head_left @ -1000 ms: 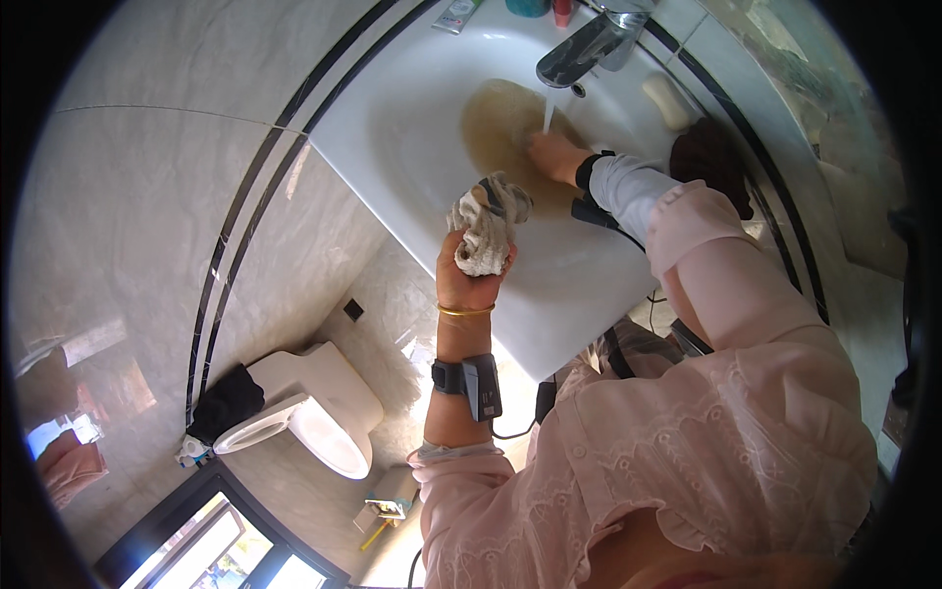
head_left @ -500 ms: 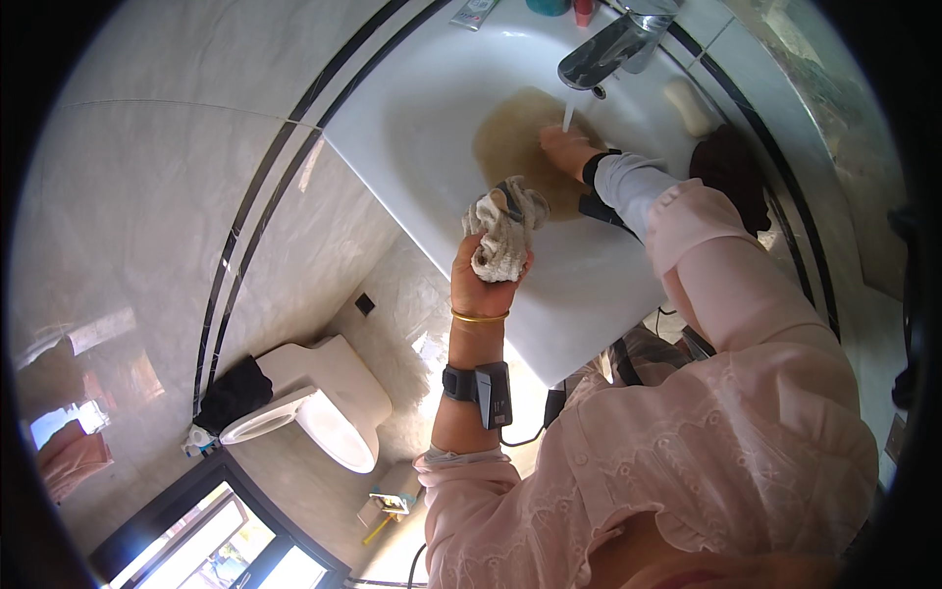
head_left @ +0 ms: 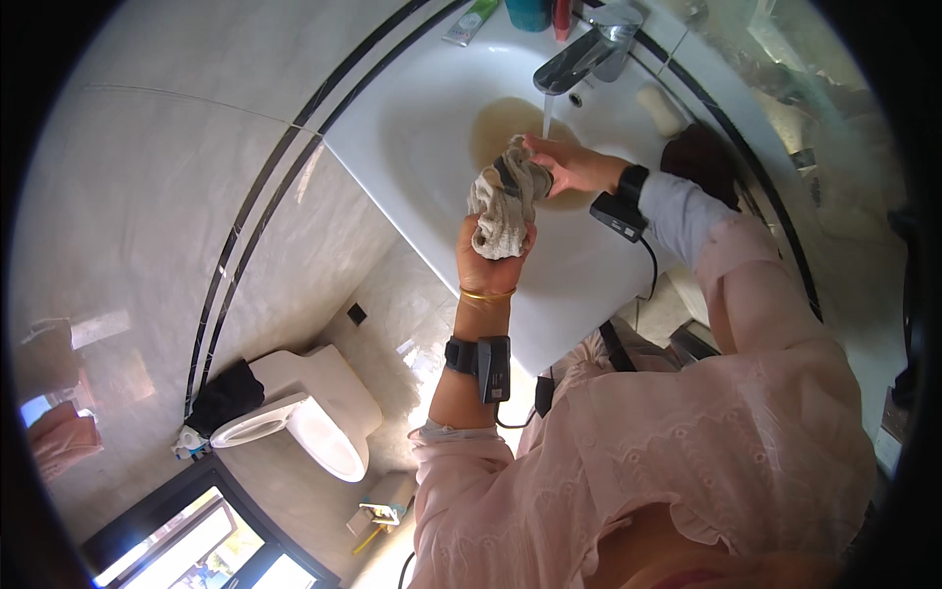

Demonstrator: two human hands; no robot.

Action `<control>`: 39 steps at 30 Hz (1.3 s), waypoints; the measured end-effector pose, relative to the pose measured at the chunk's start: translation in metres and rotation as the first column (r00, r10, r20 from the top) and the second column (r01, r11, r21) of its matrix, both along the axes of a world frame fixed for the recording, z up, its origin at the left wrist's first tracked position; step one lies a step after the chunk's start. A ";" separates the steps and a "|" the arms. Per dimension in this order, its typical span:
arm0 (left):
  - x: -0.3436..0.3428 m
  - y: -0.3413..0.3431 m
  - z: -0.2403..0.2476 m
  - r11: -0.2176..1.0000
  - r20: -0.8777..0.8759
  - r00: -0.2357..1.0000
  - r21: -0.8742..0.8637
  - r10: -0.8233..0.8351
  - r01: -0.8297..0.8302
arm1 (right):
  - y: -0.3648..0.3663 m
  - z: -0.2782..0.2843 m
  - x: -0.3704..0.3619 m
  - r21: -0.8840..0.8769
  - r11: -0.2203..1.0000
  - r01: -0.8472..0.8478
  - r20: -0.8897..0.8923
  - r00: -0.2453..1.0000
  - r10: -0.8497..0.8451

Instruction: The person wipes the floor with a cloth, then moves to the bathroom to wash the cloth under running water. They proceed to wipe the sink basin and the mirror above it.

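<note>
My left hand (head_left: 491, 263) is wrapped round the lower end of a bunched off-white cloth (head_left: 502, 211) with dark grey patches, held over the white sink (head_left: 417, 172). Whether it is a sock or a rag I cannot tell. From the right, my right hand (head_left: 569, 165) grips the cloth's upper end, thumb and fingers closed about it. Just beyond that hand, a thin stream of water runs from the chrome faucet (head_left: 579, 61). Brownish water (head_left: 500, 123) lies in the basin beneath, partly hidden by the cloth and hands.
On the far rim stand a tube (head_left: 471, 22), a teal cup (head_left: 530, 14) and a red item (head_left: 562, 20). A bar of soap (head_left: 661, 110) and dark cloth (head_left: 702, 162) lie at the right rim. A toilet (head_left: 319, 407) is at lower left. Cables hang from both wrist devices.
My right hand has come up out of the brown water and taken hold of the cloth's upper end. My left hand has shifted slightly farther in with the cloth.
</note>
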State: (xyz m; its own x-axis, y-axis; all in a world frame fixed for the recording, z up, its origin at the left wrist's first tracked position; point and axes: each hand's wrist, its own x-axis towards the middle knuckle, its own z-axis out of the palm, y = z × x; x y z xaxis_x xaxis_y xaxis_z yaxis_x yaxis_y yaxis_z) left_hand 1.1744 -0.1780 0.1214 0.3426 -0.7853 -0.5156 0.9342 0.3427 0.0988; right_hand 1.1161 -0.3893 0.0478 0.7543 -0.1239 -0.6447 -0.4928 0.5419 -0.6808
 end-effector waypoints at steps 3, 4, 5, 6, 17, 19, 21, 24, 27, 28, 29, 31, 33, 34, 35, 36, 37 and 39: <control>-0.009 -0.014 0.013 0.982 -0.047 0.999 -0.188 -0.009 0.000 | 0.015 0.045 -0.021 0.508 0.851 -0.132 0.390 0.916 -0.091; -0.011 -0.017 0.018 0.960 -0.045 0.998 -0.279 -0.047 0.033 | 0.022 0.056 -0.024 0.521 0.841 -0.147 0.481 0.864 -0.147; -0.015 -0.020 0.022 0.944 -0.060 0.995 -0.324 -0.082 0.058 | 0.026 0.067 -0.025 0.546 0.819 -0.177 0.569 0.796 -0.207; -0.018 -0.022 0.026 0.918 -0.075 0.990 -0.388 -0.119 0.081 | 0.028 0.076 -0.024 0.666 0.746 0.010 0.451 0.792 -0.412; -0.015 -0.016 0.026 0.898 0.445 0.791 0.083 -0.420 0.431 | 0.029 0.102 0.004 -0.622 0.777 0.097 0.336 0.930 0.153; -0.009 -0.020 0.023 0.899 0.502 0.752 0.150 -0.427 0.411 | 0.029 0.097 0.016 -0.690 0.715 0.116 0.327 0.931 0.164; -0.003 -0.026 0.021 0.877 0.616 0.635 0.223 -0.466 0.427 | 0.027 0.093 0.025 -0.725 0.683 0.092 0.287 0.941 0.177; 0.007 -0.036 0.022 0.837 0.645 0.539 0.361 -0.542 0.411 | 0.023 0.089 0.033 -0.950 0.310 0.042 0.135 0.949 0.285; 0.014 -0.051 0.027 0.748 0.742 0.126 0.627 -0.659 0.220 | 0.025 0.090 0.040 -0.975 0.203 -0.091 -0.034 0.962 0.270; 0.013 -0.055 0.028 0.674 0.678 -0.047 0.735 -0.734 0.078 | 0.027 0.092 0.042 -0.970 0.196 -0.144 -0.088 0.960 0.267; 0.007 -0.056 0.028 0.664 0.662 -0.052 0.747 -0.748 -0.039 | 0.030 0.095 0.045 -0.964 0.169 -0.206 -0.158 0.952 0.262; 0.001 -0.059 0.027 0.522 0.541 -0.028 0.796 -0.841 -0.306 | 0.034 0.103 0.049 -0.934 0.119 -0.338 -0.309 0.928 0.208; 0.002 -0.057 0.025 0.592 0.617 -0.032 0.739 -0.786 -0.322 | 0.036 0.114 0.048 -0.969 0.119 -0.215 -0.185 0.958 0.220; 0.004 -0.057 0.025 0.625 0.652 -0.034 0.709 -0.757 -0.327 | 0.036 0.120 0.045 -0.974 0.129 -0.188 -0.159 0.965 0.207; 0.017 -0.051 0.027 0.776 0.783 0.091 0.622 -0.615 -0.106 | 0.031 0.128 0.039 -0.948 0.272 -0.162 -0.070 0.945 0.318; 0.026 -0.047 0.028 0.866 0.805 0.327 0.489 -0.495 0.106 | 0.027 0.135 0.033 -0.858 0.495 -0.135 0.036 0.947 0.320; 0.033 -0.043 0.031 0.896 0.692 0.571 0.369 -0.442 0.246 | 0.020 0.141 0.025 -0.701 0.705 -0.109 0.188 0.925 0.329; 0.042 -0.030 0.038 0.897 0.608 0.674 0.160 -0.419 0.413 | 0.007 0.152 0.013 -0.614 0.788 -0.051 0.382 0.854 0.353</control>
